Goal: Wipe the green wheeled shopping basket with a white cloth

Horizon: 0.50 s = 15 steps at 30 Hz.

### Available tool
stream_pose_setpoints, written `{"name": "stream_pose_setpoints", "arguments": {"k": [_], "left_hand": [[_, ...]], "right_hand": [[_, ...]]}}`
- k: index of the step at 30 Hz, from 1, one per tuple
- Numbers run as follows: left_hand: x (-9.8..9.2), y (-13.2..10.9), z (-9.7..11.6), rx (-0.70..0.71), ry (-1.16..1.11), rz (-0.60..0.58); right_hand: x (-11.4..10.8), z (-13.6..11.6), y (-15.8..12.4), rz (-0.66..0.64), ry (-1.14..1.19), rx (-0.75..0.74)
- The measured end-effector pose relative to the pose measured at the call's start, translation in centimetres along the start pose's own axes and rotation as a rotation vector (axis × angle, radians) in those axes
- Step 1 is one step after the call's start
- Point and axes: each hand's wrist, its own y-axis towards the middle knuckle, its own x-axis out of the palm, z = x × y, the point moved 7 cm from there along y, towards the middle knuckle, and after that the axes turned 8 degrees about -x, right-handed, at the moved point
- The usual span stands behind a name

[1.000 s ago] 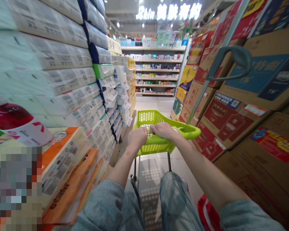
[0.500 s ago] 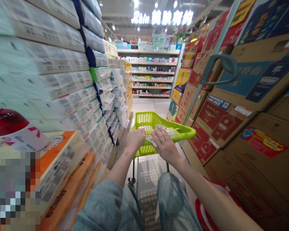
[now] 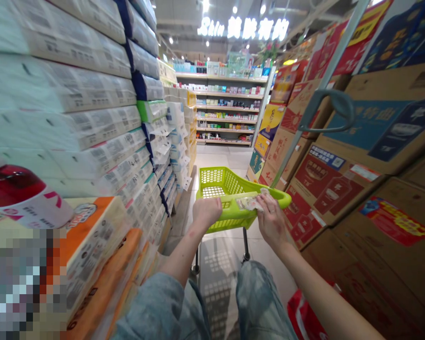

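Observation:
In front of me stands a lime-green shopping cart with a perforated plastic basket. My left hand is wrapped round the left part of its handle bar. Toward the right end of the handle, my right hand presses a crumpled, whitish wipe against the bar, fingers closed over it. Between the hands, a clear panel with a printed picture shows on the handle. The basket's visible bottom holds nothing that I can make out.
Stacked tissue packs wall the left side; a bottle of red liquid sits close by. Cardboard cartons rise on the right, behind a grey pole with a hooked handle. Shelves cross the aisle's far end. A red bag is low right.
My right hand has slid the wipe rightward along the handle, uncovering the clear panel. My left hand keeps its hold on the bar. The view has shifted slightly.

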Motion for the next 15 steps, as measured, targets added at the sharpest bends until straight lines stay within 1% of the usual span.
{"name": "stream_pose_setpoints", "arguments": {"k": [2,5,7,8,10,12,14,15], "left_hand": [[0.1,0.1,0.1,-0.016,-0.004,0.014],[0.1,0.1,0.4,-0.019,-0.012,0.023],[0.0,0.2,0.6,0.006,-0.015,0.024],[-0.1,0.2,0.7,0.018,-0.015,0.021],[-0.1,0.3,0.7,0.029,-0.011,0.006],[0.0,0.4,0.6,0.037,-0.004,-0.015],[0.1,0.6,0.6,0.067,-0.001,-0.040],[0.2,0.6,0.7,0.084,-0.001,-0.053]], "right_hand": [[0.6,-2.0,0.4,-0.004,0.010,-0.003],[2.1,-6.0,0.8,-0.063,0.039,-0.122],[2.9,-7.7,0.7,-0.076,0.030,-0.166],[3.2,-8.1,0.7,-0.081,0.020,-0.178],[3.6,-8.1,0.4,-0.095,0.004,-0.197],[3.5,-7.0,0.0,-0.104,-0.006,-0.196],[3.1,-4.8,-0.3,-0.090,-0.018,-0.149],[2.6,-3.3,-0.4,-0.055,-0.030,-0.114]]}}
